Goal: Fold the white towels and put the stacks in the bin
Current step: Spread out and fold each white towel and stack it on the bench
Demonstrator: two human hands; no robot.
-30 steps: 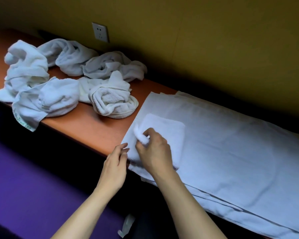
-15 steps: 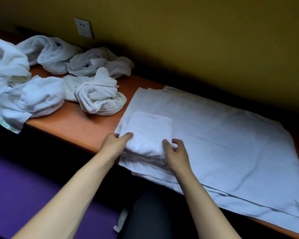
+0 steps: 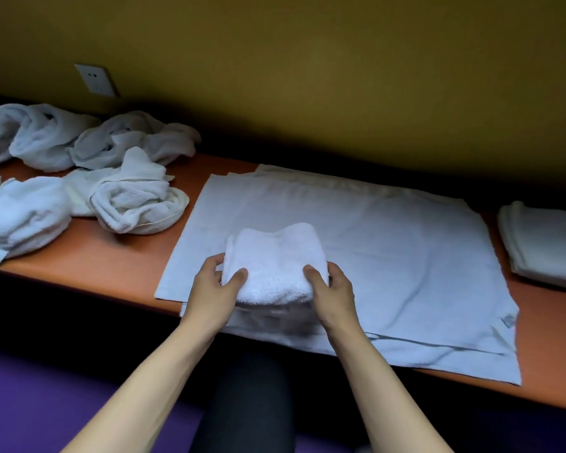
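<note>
A small folded white towel [image 3: 275,259] is lifted slightly above a large flat white towel [image 3: 389,256] spread on the orange shelf. My left hand [image 3: 214,289] grips its left side, thumb on top. My right hand [image 3: 332,289] grips its right side the same way. Several crumpled white towels [image 3: 134,197] lie in a heap on the left. A folded stack of white towels [image 3: 546,246] sits at the far right. No bin is in view.
The orange shelf [image 3: 111,263] runs along a yellow wall with a socket [image 3: 95,80] on it. Its front edge drops to a purple floor [image 3: 30,403]. A dark-clad knee [image 3: 245,397] is below the shelf between my arms.
Both hands moved from the towel's front corners to its sides and raised it off the flat towel. The view shifted right, bringing the folded stack at the far right into sight.
</note>
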